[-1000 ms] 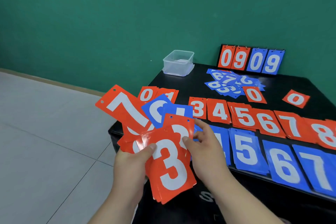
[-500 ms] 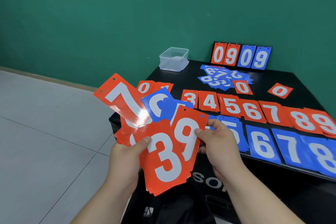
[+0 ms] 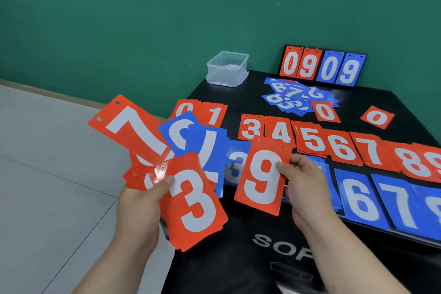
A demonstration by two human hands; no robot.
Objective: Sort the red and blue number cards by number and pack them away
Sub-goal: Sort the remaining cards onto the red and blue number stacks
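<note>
A black table (image 3: 353, 100) held a red row of cards (image 3: 312, 141) above a blue row (image 3: 358, 200). Off its near-left corner the left hand (image 3: 138, 207) gripped a mixed fan of cards (image 3: 195, 205), red 3 foremost. Beside it the right hand (image 3: 303, 181) pinched one red 9 card (image 3: 260, 179).

We see glossy plastic-looking number cards (image 3: 198, 200), a clear plastic tub (image 3: 226, 68), a matt black counter (image 3: 250, 93), and metal rings on the scoreboard (image 3: 322, 65).

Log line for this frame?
left hand: grips fanned red-and-blue number cards | right hand: pinches red rectangular 9 card | status: unplaced
</note>
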